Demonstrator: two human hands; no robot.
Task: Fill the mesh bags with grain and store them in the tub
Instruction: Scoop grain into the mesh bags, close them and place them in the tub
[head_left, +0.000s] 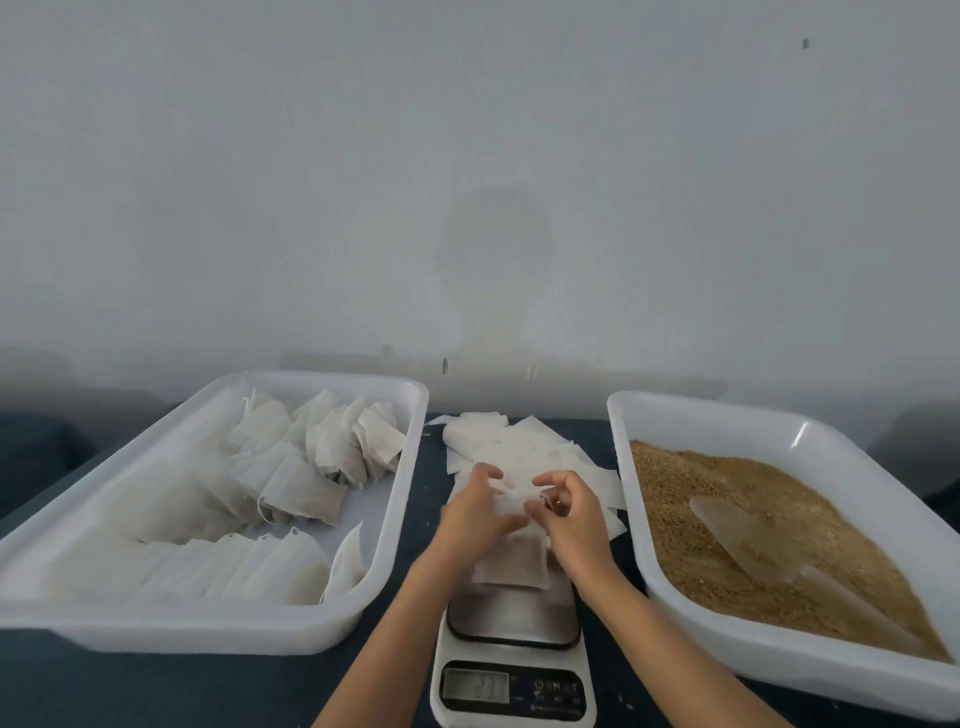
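A: What is seen, going from left to right?

B: A tub (400, 525) is kept on the left of the bench (156, 686), and filled mesh bags (291, 493) are packed in it. In the middle, one filled bag (511, 564) is laid on a scale (514, 654), likely to be weighed. Its top is pinched by the left hand (475, 512) and the right hand (569, 514), held close together, maybe to close it. Empty bags (519, 447) are piled behind. On the right, grain (753, 519) is kept in a tray (675, 613), with a clear scoop (748, 535) laid on it.

A: What is hard to make out?

B: The number on the scale is blurred. A string cannot be told.
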